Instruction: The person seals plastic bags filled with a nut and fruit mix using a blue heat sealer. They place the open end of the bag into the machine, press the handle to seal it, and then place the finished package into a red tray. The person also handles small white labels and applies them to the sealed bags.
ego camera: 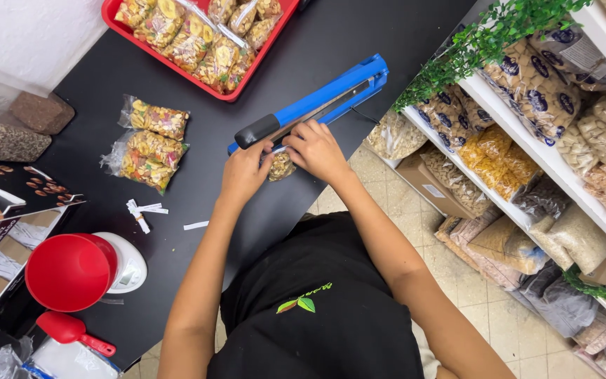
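Observation:
Both of my hands rest on a small clear bag of mixed snack (282, 165) laid across the jaw of a blue heat sealer (317, 102) on the black counter (205, 140). My left hand (245, 172) pinches the bag's left side just below the sealer's black handle. My right hand (315, 149) presses down on the bag's right side against the sealer bar. The sealer's arm stands raised. Most of the bag is hidden under my fingers.
Two filled snack bags (150, 144) lie left of the sealer. A red tray (201, 38) of filled bags sits at the far edge. A red bowl on a white scale (78, 270), a red scoop (71, 331), paper strips (142, 210). Shelves of bagged goods (541, 140) at right.

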